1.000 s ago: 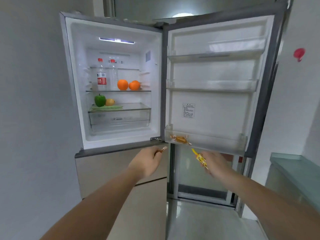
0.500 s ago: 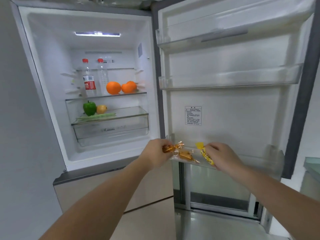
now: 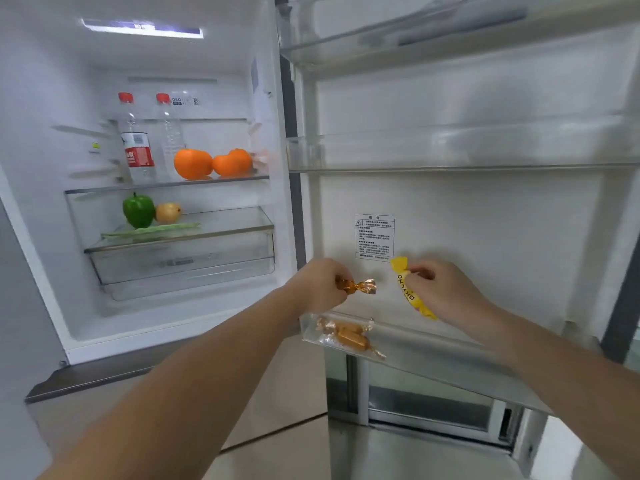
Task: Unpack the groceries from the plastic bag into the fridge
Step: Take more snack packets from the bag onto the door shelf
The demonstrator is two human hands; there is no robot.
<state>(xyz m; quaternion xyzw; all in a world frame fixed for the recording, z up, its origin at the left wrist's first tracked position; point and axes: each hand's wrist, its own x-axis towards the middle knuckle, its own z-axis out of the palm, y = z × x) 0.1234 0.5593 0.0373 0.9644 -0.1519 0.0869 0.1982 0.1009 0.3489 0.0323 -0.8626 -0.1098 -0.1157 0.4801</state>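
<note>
Fridge door [image 3: 485,209]; yellow candy [image 3: 410,289] near-upright.

Goes bare-armed from the lower edge of the view right to the fingertips; shows a left forearm [image 3: 207,375] broad and smooth where nearest the lens, narrowing steadily to a slim wrist; ends in a left hand [image 3: 318,285] with rounded knuckles and a plain, unmarked back; shows a right forearm [image 3: 554,368] of like build, tapering the same way, with soft shading along its lower side; ends in a right hand [image 3: 446,292] with a smooth back and slender fingers [image 3: 420,273]; carries only bare skin at both wrists; blurs too much at the nails to tell more.
</note>
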